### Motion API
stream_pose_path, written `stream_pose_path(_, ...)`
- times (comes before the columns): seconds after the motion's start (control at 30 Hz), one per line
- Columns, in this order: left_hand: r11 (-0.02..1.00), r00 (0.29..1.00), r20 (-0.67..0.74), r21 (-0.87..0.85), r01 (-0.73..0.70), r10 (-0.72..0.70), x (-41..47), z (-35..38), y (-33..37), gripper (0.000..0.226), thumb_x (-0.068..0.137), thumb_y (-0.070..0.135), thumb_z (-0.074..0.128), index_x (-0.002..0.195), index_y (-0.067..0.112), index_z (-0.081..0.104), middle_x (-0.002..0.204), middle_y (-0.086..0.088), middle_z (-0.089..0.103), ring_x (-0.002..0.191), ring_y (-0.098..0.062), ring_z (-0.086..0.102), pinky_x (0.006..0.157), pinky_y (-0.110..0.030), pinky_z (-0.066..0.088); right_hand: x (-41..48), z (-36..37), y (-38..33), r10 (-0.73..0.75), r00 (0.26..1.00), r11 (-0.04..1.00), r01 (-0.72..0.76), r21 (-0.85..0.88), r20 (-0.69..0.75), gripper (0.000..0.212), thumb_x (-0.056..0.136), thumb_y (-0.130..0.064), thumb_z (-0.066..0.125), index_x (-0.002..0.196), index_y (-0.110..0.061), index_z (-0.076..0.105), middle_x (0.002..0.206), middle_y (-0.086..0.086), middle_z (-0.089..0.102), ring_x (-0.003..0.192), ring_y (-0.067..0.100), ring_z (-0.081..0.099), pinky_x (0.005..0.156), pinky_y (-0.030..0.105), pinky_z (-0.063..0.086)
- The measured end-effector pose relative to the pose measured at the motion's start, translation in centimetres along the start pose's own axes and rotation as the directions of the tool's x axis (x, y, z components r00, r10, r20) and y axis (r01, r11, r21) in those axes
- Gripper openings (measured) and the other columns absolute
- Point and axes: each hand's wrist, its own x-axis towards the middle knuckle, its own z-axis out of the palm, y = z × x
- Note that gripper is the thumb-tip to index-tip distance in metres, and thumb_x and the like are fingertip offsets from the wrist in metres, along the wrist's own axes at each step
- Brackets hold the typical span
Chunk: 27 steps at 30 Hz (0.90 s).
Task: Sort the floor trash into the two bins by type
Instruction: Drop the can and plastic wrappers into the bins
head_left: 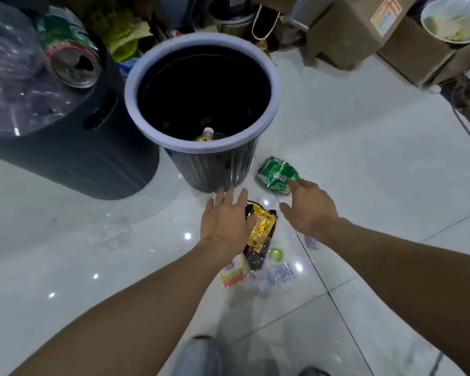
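Observation:
Two bins stand on the floor: a dark bin (pixel 98 158) at left piled with clear plastic bottles and a green can (pixel 71 50), and a ribbed bin with a pale rim (pixel 201 147) holding a yellow bottle (pixel 206 135). A crushed green can (pixel 277 176) lies right of the ribbed bin. My right hand (pixel 310 210), fingers spread, reaches over it with fingertips at its edge. My left hand (pixel 225 223) hovers open over a gold and black wrapper (pixel 263 234). Below it lie an orange-and-white packet (pixel 232 272) and a crumpled clear bottle (pixel 277 272) with a green cap.
Cardboard boxes (pixel 350 31) line the back right, with a white bowl (pixel 453 20) on one. Bags and clutter sit behind the bins. A small pale item (pixel 311 241) lies under my right wrist. Glossy tiled floor (pixel 377 147) stretches to the right and left front.

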Motion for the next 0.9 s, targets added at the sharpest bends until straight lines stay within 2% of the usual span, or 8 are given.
stream_pose_path(0.17,1.000,0.998,-0.055,-0.003,-0.026,0.026,3.2,3.7,-0.4,0.065,0.099,0.053,0.028,0.154,0.023,0.010,0.160,-0.010,0.015,0.147,-0.028,0.011,0.119,-0.041,0.018,4.9,2.8,1.0,-0.009,0.999,1.000,0.009,-0.004,-0.049,0.065,0.096,-0.042,0.049,0.150,-0.014,0.026,0.149,0.014,0.035,0.133,0.032,0.038,0.105,0.041,0.039)
stream_pose_path(0.33,1.000,0.995,-0.097,-0.002,-0.029,0.029,4.3,5.3,-0.6,0.065,0.099,0.054,0.027,0.154,0.024,0.009,0.160,-0.010,0.016,0.147,-0.027,0.012,0.119,-0.041,0.018,9.2,4.8,1.6,0.044,0.998,0.999,-0.045,0.030,0.055,0.093,0.088,-0.066,0.047,0.154,-0.030,-0.008,0.161,0.016,-0.009,0.147,0.040,-0.003,0.116,0.058,0.018)
stream_pose_path(0.4,0.999,0.993,-0.111,0.011,-0.033,0.034,4.4,5.4,-1.0,0.065,0.099,0.054,0.027,0.154,0.025,0.008,0.160,-0.010,0.016,0.147,-0.026,0.012,0.119,-0.040,0.018,10.3,5.6,1.6,0.049,0.992,0.998,-0.052,0.024,0.115,0.095,0.087,-0.066,0.049,0.153,-0.033,-0.011,0.160,0.014,-0.014,0.147,0.039,-0.010,0.114,0.063,0.012)
stream_pose_path(0.47,0.999,0.992,-0.119,0.031,-0.036,0.039,4.2,5.5,-1.5,0.064,0.100,0.054,0.026,0.154,0.025,0.007,0.160,-0.011,0.015,0.147,-0.026,0.012,0.119,-0.040,0.018,10.5,6.5,1.4,0.045,0.985,0.999,-0.045,-0.004,0.168,0.092,0.087,-0.063,0.053,0.154,-0.032,-0.002,0.161,0.014,-0.006,0.147,0.038,-0.004,0.114,0.065,0.012)
stream_pose_path(0.53,0.999,0.992,-0.119,0.027,-0.025,0.028,3.7,5.7,-2.1,0.064,0.100,0.053,0.027,0.154,0.025,0.007,0.160,-0.011,0.015,0.147,-0.026,0.013,0.119,-0.039,0.018,10.1,7.4,1.0,0.052,0.988,0.998,-0.047,-0.032,0.145,0.083,0.086,-0.059,0.058,0.152,-0.028,0.019,0.153,0.015,0.019,0.141,0.038,0.018,0.112,0.061,0.022)
stream_pose_path(0.63,1.000,0.993,-0.120,0.007,-0.002,0.003,3.1,6.2,-2.5,0.063,0.099,0.053,0.028,0.154,0.027,0.009,0.160,-0.010,0.015,0.147,-0.026,0.012,0.119,-0.039,0.018,9.4,8.5,0.6,0.102,0.994,0.993,-0.104,0.052,0.040,0.057,0.085,-0.040,0.066,0.134,-0.021,0.044,0.129,0.014,0.039,0.115,0.033,0.047,0.100,0.049,0.042)
stream_pose_path(0.77,1.000,0.994,-0.109,0.007,-0.004,0.005,2.7,6.8,-2.4,0.064,0.099,0.054,0.027,0.154,0.028,0.007,0.161,-0.008,0.012,0.148,-0.026,0.010,0.119,-0.040,0.019,8.6,9.4,0.8,0.095,0.995,0.972,-0.091,0.216,-0.007,0.040,0.091,-0.022,0.062,0.128,-0.013,0.051,0.127,0.016,0.036,0.110,0.035,0.047,0.091,0.044,0.050)
stream_pose_path(0.9,0.999,0.994,-0.105,-0.017,-0.035,0.033,2.7,7.0,-1.9,0.065,0.099,0.052,0.034,0.154,0.029,0.008,0.160,-0.009,0.016,0.147,-0.026,0.014,0.119,-0.040,0.019,7.2,9.0,1.8,0.102,0.988,0.937,-0.056,0.344,-0.116,0.044,0.094,-0.019,0.055,0.137,-0.013,0.047,0.136,0.016,0.033,0.122,0.034,0.038,0.102,0.039,0.040)
